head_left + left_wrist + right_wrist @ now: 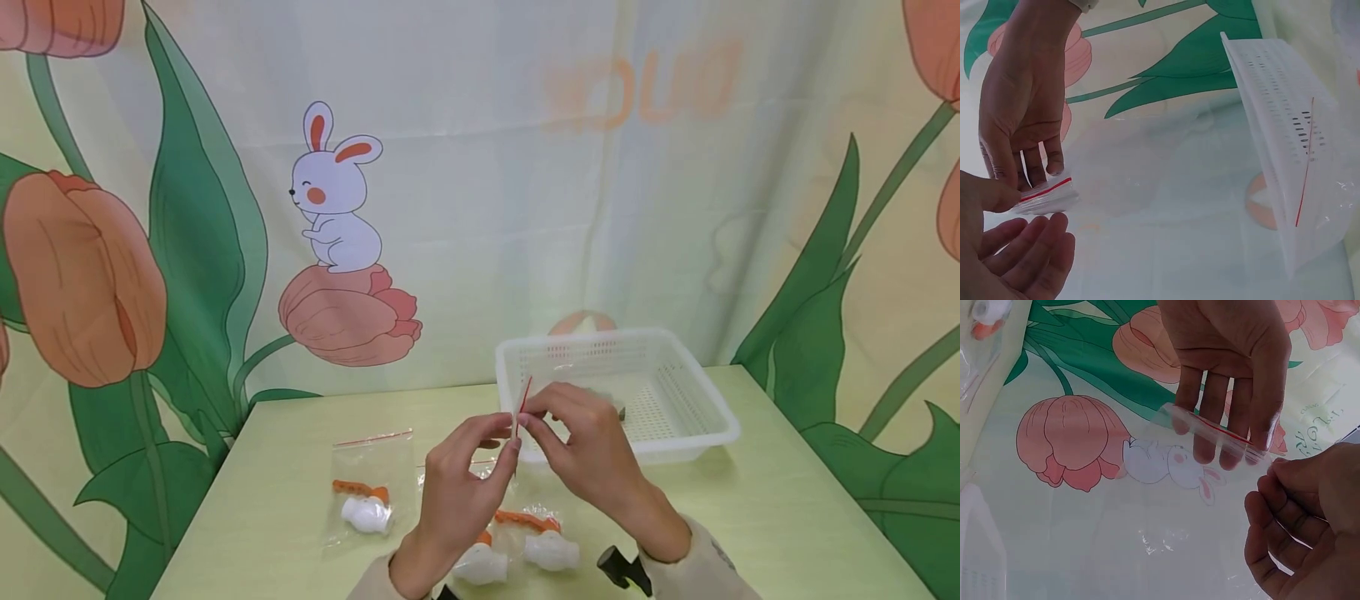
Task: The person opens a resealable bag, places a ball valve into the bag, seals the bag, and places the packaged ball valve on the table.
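Observation:
Between the two raised hands is a clear zip bag [516,423] with a red strip along its top, seen nearly edge-on in the head view. My left hand [465,471] holds the bag by its upper part, the fingers showing behind the plastic in the right wrist view. With thumb and fingertips, my right hand [583,437] pinches one end of the red-striped edge [1222,432]. No contents show in the visible part of this bag. Below the hands lie bags with white, orange-handled pieces [551,550], partly covered by the left hand.
A white perforated basket [716,417] stands behind the right hand, with a clear bag and a small dark piece inside. Another zip bag [405,467] lies at the left, holding a white piece [366,514] with an orange handle. A printed curtain [465,208] hangs behind the table.

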{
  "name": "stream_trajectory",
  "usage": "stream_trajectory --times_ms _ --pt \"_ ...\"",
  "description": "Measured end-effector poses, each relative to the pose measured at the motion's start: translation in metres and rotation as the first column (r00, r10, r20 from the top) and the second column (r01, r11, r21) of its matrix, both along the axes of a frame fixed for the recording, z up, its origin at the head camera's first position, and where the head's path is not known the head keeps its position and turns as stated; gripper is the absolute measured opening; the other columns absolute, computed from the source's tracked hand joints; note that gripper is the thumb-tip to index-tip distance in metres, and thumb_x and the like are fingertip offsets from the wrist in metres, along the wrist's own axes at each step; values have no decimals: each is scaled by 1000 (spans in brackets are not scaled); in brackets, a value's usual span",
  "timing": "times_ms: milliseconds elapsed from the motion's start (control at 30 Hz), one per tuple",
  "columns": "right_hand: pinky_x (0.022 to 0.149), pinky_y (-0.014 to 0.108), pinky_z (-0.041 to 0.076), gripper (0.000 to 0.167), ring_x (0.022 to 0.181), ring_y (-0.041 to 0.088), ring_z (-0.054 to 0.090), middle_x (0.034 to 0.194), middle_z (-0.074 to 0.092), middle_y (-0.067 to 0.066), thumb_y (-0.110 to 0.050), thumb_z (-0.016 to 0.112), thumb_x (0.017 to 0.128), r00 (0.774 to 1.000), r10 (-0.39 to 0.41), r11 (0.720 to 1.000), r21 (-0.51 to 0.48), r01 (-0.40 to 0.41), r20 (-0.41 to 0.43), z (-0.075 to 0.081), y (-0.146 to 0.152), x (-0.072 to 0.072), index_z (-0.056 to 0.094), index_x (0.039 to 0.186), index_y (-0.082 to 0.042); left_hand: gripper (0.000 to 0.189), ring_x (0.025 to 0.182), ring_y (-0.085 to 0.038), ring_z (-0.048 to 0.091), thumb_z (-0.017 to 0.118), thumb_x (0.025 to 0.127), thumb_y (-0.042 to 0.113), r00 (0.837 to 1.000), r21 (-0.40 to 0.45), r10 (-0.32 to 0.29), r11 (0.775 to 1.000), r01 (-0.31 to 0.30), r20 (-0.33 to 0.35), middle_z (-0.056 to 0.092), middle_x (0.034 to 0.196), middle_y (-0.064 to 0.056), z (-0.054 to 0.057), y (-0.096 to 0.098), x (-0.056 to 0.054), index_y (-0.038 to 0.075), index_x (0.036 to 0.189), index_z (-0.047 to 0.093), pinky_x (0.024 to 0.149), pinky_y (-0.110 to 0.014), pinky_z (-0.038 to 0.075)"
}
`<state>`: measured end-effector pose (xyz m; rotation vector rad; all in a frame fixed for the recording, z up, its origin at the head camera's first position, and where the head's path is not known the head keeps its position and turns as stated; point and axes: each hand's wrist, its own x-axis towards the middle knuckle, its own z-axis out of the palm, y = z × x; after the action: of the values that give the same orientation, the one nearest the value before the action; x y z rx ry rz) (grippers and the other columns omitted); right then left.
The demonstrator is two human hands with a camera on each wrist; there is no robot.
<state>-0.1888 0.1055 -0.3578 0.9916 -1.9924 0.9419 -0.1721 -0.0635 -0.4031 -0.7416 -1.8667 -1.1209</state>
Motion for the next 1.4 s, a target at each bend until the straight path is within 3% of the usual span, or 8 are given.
stream_trajectory --times_ms 233,467,700,1000,1400 --pt "66 21 47 4 73 6 61 81 69 -9 -14 72 89 999 -13 997 77 10 38 -3 2 0 71 86 -16 13 73 -10 71 70 87 5 995 10 -42 999 41 95 75 87 -2 2 0 3 9 100 72 68 -20 57" --pt "64 16 45 7 71 3 59 79 66 -10 -14 76 85 999 -13 995 103 9 44 -7 2 -1 69 85 -17 7 62 -10 70 69 89 4 992 29 -61 998 58 114 75 77 -4 0 0 3 7 94 74 61 -16 56" --pt "62 16 44 8 67 1 55 78 65 -11 -16 77 84 998 -41 991 130 35 48 -9 7 -1 69 83 -17 6 58 -13 68 68 90 4 977 89 -116 991 101 178 73 73 -4 -3 -3 2 6 92 73 57 -17 55" --pt "60 17 44 11 67 1 58 73 63 -13 -11 76 83 995 -91 986 144 84 42 -17 20 -6 68 81 -19 13 55 -9 65 70 86 -3 986 107 -2 994 -16 167 70 67 -1 -7 -15 -3 10 85 70 56 -18 55" --pt "58 19 44 11 66 4 60 74 63 -12 -13 75 83 982 -172 969 194 154 80 -26 36 -16 66 79 -19 10 58 -7 67 64 91 -4 983 93 33 994 -51 181 69 70 0 -9 -30 -4 6 88 63 57 -16 54"
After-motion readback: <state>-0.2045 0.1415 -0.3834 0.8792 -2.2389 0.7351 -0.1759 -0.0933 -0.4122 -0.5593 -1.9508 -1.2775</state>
